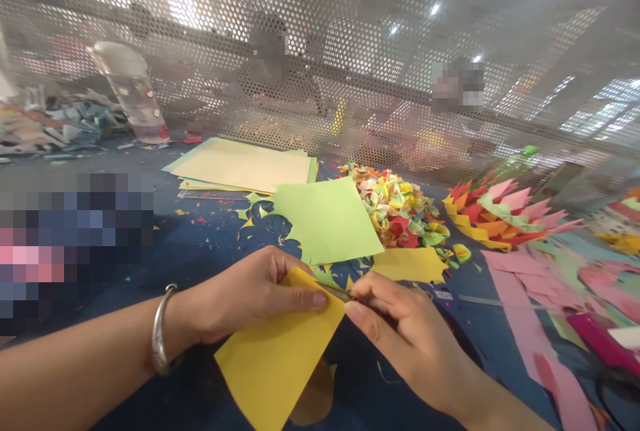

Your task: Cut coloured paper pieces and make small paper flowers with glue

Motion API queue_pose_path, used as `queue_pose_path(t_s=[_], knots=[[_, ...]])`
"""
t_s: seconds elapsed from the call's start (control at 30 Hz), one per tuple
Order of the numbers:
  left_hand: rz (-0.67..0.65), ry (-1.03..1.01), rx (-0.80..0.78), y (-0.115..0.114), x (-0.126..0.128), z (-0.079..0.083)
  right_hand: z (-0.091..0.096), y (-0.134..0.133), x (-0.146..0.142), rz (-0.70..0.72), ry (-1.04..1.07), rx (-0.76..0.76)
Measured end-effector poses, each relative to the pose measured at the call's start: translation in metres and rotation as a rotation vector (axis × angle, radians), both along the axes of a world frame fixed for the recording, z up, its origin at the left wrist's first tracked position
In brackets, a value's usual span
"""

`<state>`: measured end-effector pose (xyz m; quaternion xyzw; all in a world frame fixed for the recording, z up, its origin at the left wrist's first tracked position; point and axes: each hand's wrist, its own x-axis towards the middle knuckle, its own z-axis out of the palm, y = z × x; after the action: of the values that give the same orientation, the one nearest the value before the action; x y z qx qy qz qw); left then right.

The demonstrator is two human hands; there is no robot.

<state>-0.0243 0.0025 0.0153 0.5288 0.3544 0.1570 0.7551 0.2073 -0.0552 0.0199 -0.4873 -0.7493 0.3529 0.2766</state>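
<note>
My left hand (265,297) pinches a yellow sheet of paper (280,357) between thumb and fingers, close to its upper edge. My right hand (400,331) is closed around a narrow, pointed metal tool (333,291), most of it hidden by the fingers. The tool's tip lies along the upper edge of the yellow sheet, near my left thumb. My right thumb is close to the sheet's right corner. Just beyond both hands lies a light green sheet (330,221), with a piece of yellow paper (410,264) beside it.
A stack of pale paper (240,164) lies farther back. Folded colourful paper pieces (395,201) are heaped right of it, near a pointed paper ornament (500,214). Pink paper strips (520,324) cover the right side. A perforated screen (340,64) rises behind the dark blue table (200,251); people sit beyond.
</note>
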Motion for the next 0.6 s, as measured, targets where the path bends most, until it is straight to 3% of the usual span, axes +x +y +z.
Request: queue_pose_path(t_s=[0.17, 0.6], knots=[[0.082, -0.047, -0.057, -0.0008, -0.0034, -0.002, -0.0008, 0.0014, 0.0015, -0.023, -0.005, 0.008], [0.059, -0.107, -0.145, -0.0011, -0.0024, -0.0057, -0.0017, 0.0003, 0.0016, -0.019, 0.003, 0.006]])
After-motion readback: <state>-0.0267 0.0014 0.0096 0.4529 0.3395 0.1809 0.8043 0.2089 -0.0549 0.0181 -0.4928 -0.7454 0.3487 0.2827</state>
